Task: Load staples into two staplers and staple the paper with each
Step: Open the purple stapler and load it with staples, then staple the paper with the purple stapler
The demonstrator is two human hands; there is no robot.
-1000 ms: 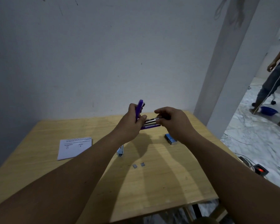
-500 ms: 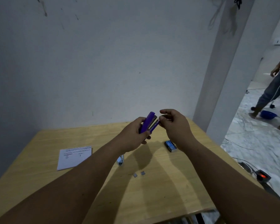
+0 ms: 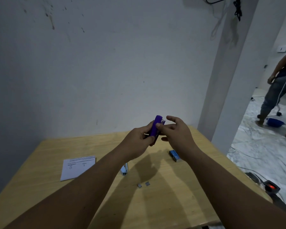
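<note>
purple stapler point(image 3: 156, 128) now closed, upright in left hand point(image 3: 138, 142); right hand point(image 3: 177, 134) spread.

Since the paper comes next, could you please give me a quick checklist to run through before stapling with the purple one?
1. Purple stapler gripped in left hand, held above the table: ok.
2. Stapler closed: looks closed; ok.
3. Staples loaded inside: cannot tell.
4. Right hand free: fingers spread beside the stapler, holding nothing; ok.
5. Paper flat on the table, uncovered, left of the arms: ok.
6. Second stapler ready: mostly hidden behind the left forearm; cannot tell.
</note>
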